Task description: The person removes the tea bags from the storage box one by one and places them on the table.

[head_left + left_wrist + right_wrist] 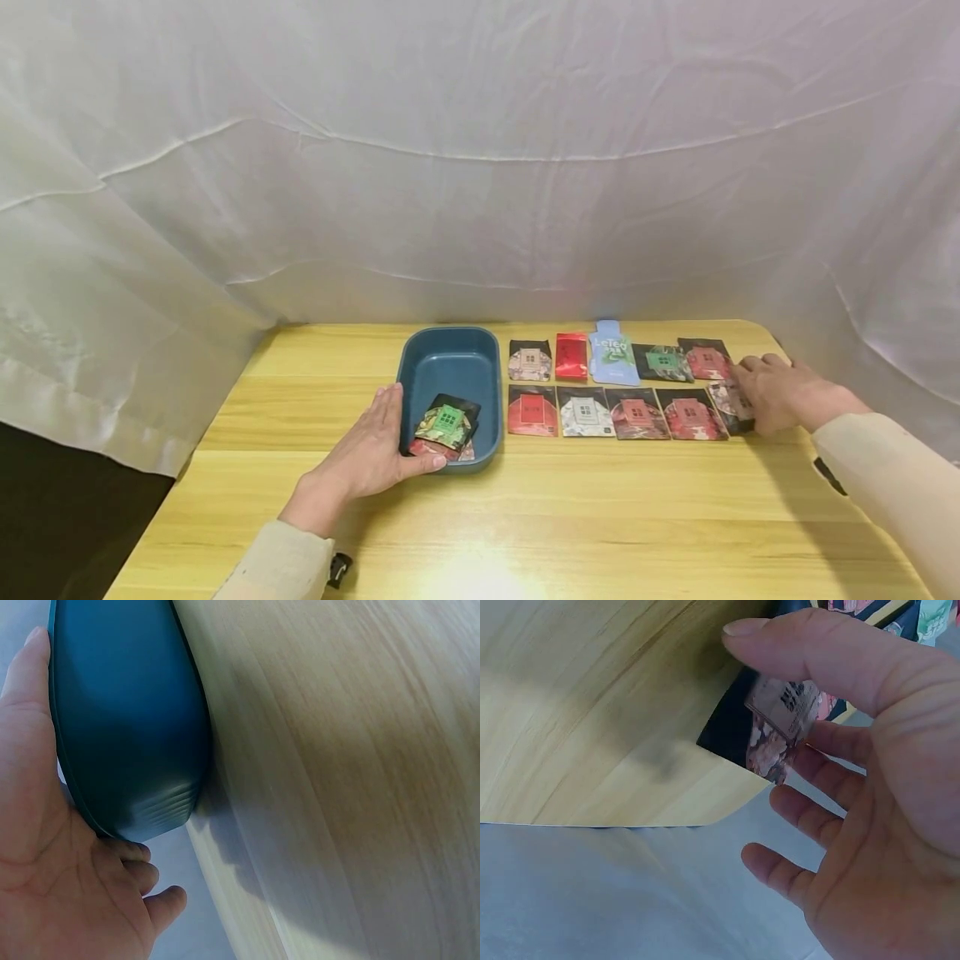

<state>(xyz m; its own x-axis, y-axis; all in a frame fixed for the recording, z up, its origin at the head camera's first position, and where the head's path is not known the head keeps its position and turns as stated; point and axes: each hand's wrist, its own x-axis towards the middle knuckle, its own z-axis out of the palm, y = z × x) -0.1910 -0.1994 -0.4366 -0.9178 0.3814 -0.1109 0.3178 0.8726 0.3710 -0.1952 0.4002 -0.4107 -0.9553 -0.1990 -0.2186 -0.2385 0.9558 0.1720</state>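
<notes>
My left hand (371,450) lies against the near left corner of a blue tray (498,383), fingers extended along its outer wall and thumb at the near rim. In the left wrist view, the tray's ribbed end (161,810) sits close by the fingertips. A few tea packets, a green-labelled one (447,422) on top, lie in the tray's near end. At the right end of the front row, my right hand (776,396) holds a dark tea packet with a pinkish label (780,712) between thumb and fingers. The thumb hides part of it.
Right of the tray, tea packets lie in two rows, including a red packet (572,357), a light-blue one (615,354), a green-labelled one (663,362) and a white-labelled one (586,412). The wooden table (600,517) ends at a pale curtain (480,225).
</notes>
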